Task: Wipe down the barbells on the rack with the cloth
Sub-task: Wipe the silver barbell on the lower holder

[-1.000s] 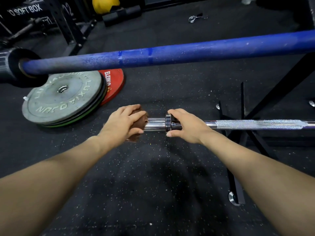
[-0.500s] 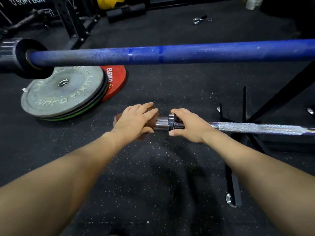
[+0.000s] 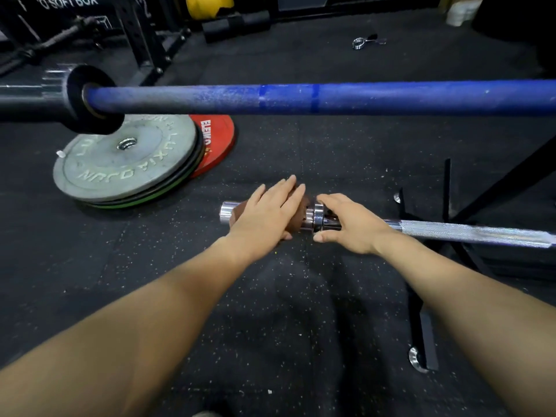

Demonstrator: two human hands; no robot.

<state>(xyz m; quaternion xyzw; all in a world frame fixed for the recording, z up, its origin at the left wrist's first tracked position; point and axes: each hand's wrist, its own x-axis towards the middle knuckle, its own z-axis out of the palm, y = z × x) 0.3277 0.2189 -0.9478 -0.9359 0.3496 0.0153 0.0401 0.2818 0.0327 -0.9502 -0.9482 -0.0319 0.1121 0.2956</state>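
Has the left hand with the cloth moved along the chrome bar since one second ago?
Yes. The left hand and cloth slid toward the collar.

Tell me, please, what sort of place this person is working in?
Most likely a weightlifting gym. A blue barbell crosses the view, a chrome barbell lies lower down, bumper plates are stacked on speckled rubber flooring, and a spring collar lies beyond.

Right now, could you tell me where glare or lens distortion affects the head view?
Head view: glare on the chrome barbell sleeve by the left hand and cloth; wide-angle bowing curves the blue barbell; edges soften, centre stays sharp.
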